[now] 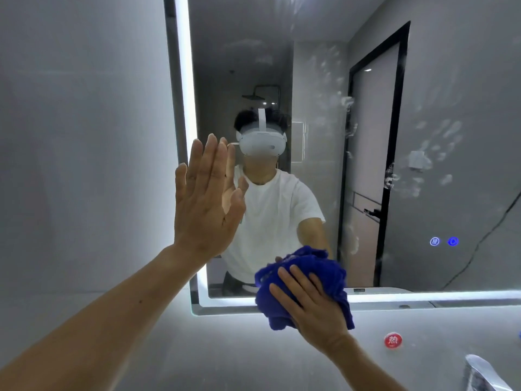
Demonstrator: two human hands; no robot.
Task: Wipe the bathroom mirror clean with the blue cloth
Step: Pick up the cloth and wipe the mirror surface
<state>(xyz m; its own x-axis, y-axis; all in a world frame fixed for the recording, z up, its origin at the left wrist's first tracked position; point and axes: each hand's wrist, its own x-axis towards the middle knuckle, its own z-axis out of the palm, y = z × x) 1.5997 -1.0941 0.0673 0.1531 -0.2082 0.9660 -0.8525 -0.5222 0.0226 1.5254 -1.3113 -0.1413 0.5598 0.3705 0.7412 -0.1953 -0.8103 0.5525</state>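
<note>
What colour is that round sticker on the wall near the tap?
Red, with a white character; the round sticker shows clearly in the head view.

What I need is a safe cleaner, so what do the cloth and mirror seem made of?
The cloth looks like soft fabric, probably microfibre or terry: matte, fuzzy, bunched in folds. The mirror looks like glossy glass: sharp reflections, handprint smears, frosted lit edge.

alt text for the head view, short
A right hand presses a bunched blue cloth against the lower edge of a lit bathroom mirror, while the open left hand lies flat against the glass. Smudges mark its right side.
</note>
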